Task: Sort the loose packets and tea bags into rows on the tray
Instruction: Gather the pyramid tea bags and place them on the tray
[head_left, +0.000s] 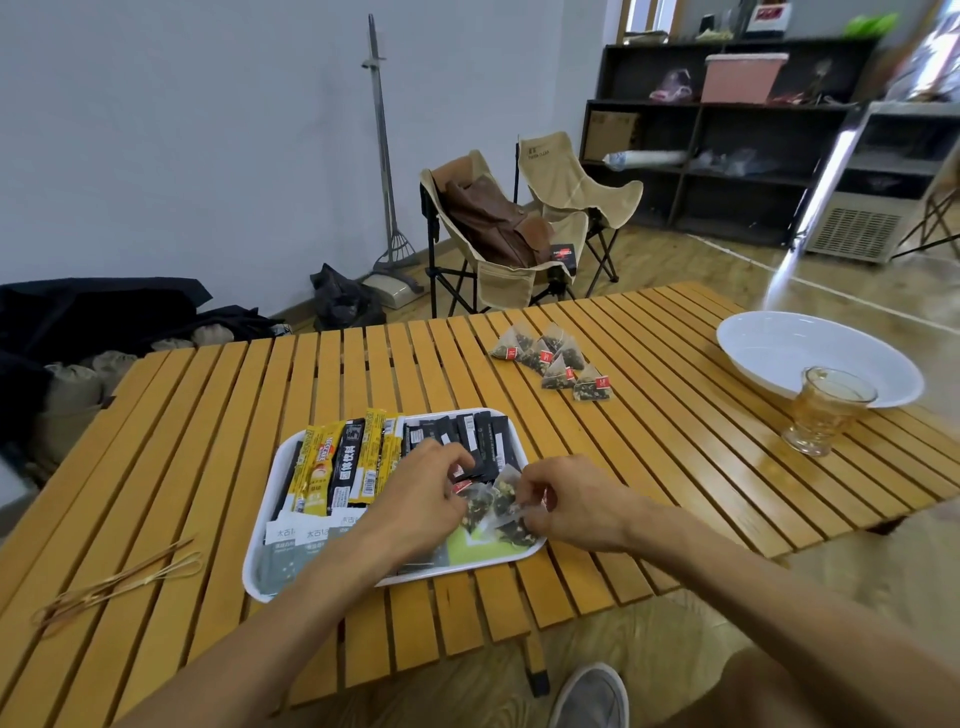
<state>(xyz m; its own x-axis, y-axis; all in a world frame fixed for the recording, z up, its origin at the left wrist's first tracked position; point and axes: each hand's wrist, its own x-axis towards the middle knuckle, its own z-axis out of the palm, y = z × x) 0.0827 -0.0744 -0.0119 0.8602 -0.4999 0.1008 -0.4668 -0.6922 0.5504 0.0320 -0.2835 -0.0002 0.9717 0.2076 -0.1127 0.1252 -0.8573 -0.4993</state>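
Note:
A white tray (260, 582) lies on the slatted wooden table in front of me. On it stand yellow stick packets (318, 467), black stick packets (483, 436) and white-grey sachets (291, 540) in rows. At the tray's right end lie pyramid tea bags (498, 504) with red tags. My left hand (415, 499) pinches one tea bag by its tag. My right hand (576, 499) grips another tea bag at its corner. Several more pyramid tea bags (556, 358) sit loose on the table farther back.
A white bowl (779, 353) and a glass cup (826, 410) stand at the right. Thin bamboo picks (119, 577) lie at the left. Two folding chairs (519, 228) stand behind the table. The table's near edge is just below the tray.

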